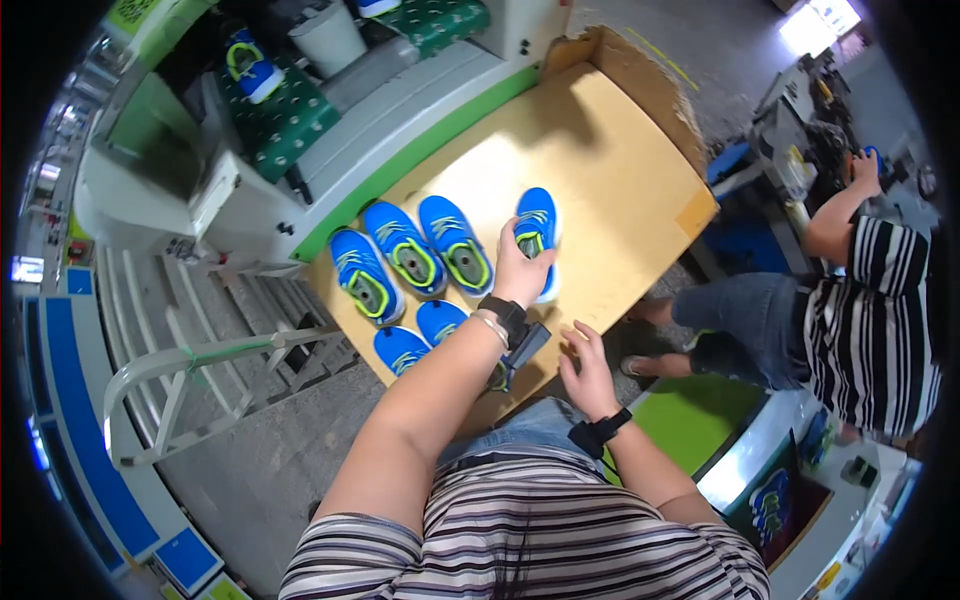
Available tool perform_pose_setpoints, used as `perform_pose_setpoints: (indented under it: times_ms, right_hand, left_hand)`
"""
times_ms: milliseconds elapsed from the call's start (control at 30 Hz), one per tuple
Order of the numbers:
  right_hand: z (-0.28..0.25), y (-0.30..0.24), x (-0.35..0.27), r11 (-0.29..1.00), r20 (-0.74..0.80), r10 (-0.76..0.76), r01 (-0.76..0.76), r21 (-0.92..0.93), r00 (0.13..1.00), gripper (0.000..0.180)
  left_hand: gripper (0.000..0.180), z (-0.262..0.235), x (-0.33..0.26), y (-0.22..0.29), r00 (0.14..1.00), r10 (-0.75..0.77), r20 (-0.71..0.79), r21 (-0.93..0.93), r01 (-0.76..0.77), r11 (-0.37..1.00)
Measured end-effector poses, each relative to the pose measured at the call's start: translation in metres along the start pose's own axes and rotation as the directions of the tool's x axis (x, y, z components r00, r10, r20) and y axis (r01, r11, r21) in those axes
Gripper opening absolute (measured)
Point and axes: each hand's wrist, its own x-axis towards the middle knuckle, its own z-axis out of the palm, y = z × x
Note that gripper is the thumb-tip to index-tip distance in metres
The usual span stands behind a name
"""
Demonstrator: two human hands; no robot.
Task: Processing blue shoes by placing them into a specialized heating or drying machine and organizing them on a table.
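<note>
My left hand (520, 274) is closed at the collar of a blue sneaker (537, 206) with lime-green lining. This sneaker's toe points away from me, on a light tan tabletop (610, 170). Left of it stand three matching sneakers in a row: one (447, 222) nearest the hand, another (393, 230) beside it, and a third (352, 258) at the table's left side. Closer to me are more blue sneakers (402, 346), partly hidden by my left forearm. My right hand (590, 375) hovers by the table's near right edge, fingers apart, holding nothing.
Along the far side runs a machine with a green edge (400, 170); a sneaker (250, 68) rests on its dotted green mat (275, 130). Torn cardboard (655, 85) borders the far right. A metal rail (150, 380) stands left. A person in stripes (865, 320) works at right.
</note>
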Motion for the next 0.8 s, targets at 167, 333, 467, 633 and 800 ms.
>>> perform_pose_setpoints:
  times_ms: [167,333,467,633,800]
  right_hand:
    - [0.022,-0.026,0.066,0.990,0.053,-0.143,0.142,0.017,0.988,0.050]
    - [0.083,-0.039,0.145,0.949,0.099,-0.263,0.239,0.205,0.960,0.070]
    - [0.076,-0.081,0.151,0.899,0.222,-0.109,0.001,0.437,0.969,0.071]
    - [0.017,-0.117,0.187,0.782,0.049,-0.048,0.007,0.624,0.998,0.061]
    - [-0.021,-0.234,0.284,0.699,-0.358,-0.495,0.608,0.377,0.791,0.061]
  left_hand:
    - [0.078,-0.093,-0.006,0.111,0.987,0.160,-0.033,-0.319,-0.162,0.934]
    - [0.080,-0.200,0.052,0.191,0.817,0.333,-0.471,0.002,-0.377,0.926]
    - [0.100,-0.302,0.129,0.167,0.732,0.299,-0.612,0.411,-0.028,0.911]
    - [0.105,-0.304,0.096,0.165,0.818,0.335,-0.468,0.183,-0.281,0.942]
    - [0.073,-0.235,-0.015,0.084,0.861,0.491,-0.135,0.427,-0.396,0.813]
